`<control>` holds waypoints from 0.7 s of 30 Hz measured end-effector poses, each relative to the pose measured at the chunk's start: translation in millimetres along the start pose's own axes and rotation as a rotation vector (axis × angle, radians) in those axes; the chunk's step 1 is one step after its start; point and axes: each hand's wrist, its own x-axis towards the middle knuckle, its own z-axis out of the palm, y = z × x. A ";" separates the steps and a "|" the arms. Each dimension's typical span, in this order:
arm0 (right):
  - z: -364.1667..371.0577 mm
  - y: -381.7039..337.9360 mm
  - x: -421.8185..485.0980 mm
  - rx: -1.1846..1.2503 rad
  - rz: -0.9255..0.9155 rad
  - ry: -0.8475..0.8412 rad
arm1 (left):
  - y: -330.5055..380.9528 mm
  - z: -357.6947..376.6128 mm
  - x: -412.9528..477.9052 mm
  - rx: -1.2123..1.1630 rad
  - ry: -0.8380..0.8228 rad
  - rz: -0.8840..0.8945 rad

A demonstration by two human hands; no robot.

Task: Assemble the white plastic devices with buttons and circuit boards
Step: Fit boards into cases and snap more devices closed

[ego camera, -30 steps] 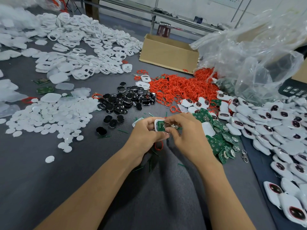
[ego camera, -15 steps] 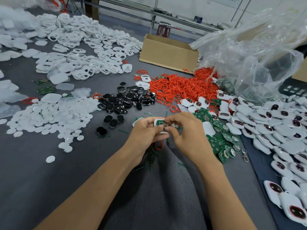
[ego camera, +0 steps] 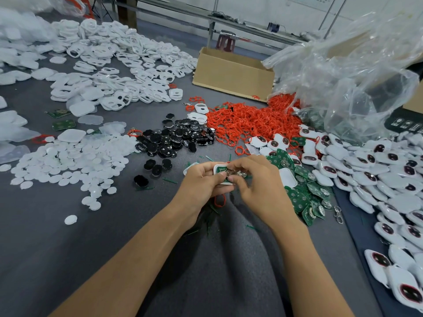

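White plastic shell (ego camera: 217,167) sits at mid-frame, gripped in our left hand (ego camera: 201,183) with its open side up. We judge this lets our right hand (ego camera: 258,188) pinch the green circuit board (ego camera: 221,172) into it. Spare boards (ego camera: 304,197) lie just to the right, black buttons (ego camera: 176,138) to the upper left on the counter (ego camera: 68,236).
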 end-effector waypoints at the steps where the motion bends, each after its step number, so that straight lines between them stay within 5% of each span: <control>1: 0.1 -0.1 -0.1 -0.002 -0.001 0.000 | -0.1 0.0 0.1 0.003 0.001 0.001; 21: -0.8 -0.5 -0.5 -0.020 0.008 -0.013 | -0.3 0.5 -0.6 0.034 0.012 0.002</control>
